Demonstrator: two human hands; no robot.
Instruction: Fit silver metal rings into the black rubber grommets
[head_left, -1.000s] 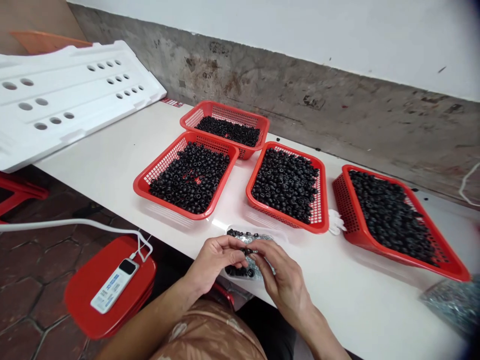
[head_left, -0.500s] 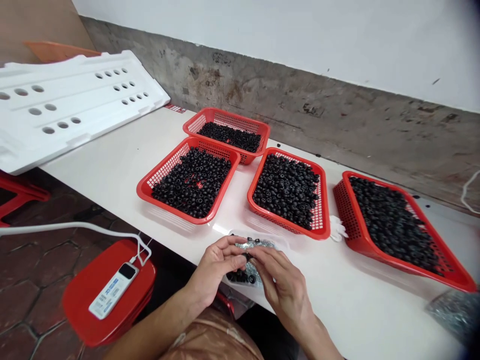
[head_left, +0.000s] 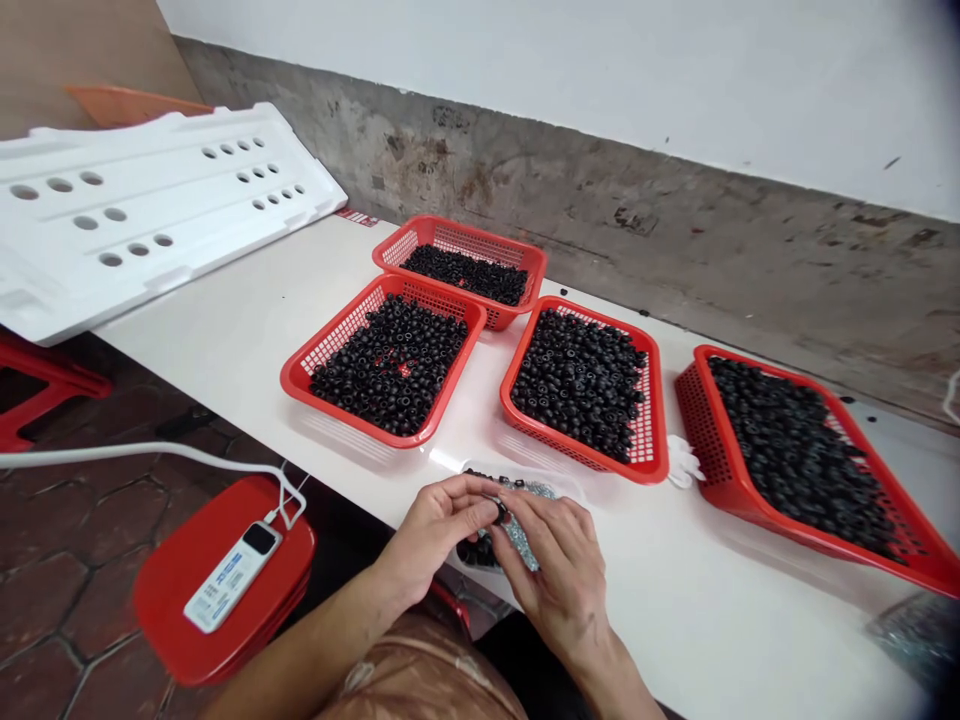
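Observation:
My left hand pinches a small round black part, ring-like with a hole, between thumb and fingers. The fingers of my right hand are curled in against it from the other side; whatever they pinch is hidden. Both hands are over a clear plastic tub at the table's near edge. Inside the tub lie small shiny metal pieces and more black parts, partly covered by my hands.
Several red baskets of black parts stand beyond the tub, including a left basket, a middle basket and a right basket. A white foam panel leans at left. A power bank rests on a red stool.
The view has shifted slightly, so the surroundings sit a little further right. My right hand has turned a little and its thumb shows lower. The black part is still between my fingers.

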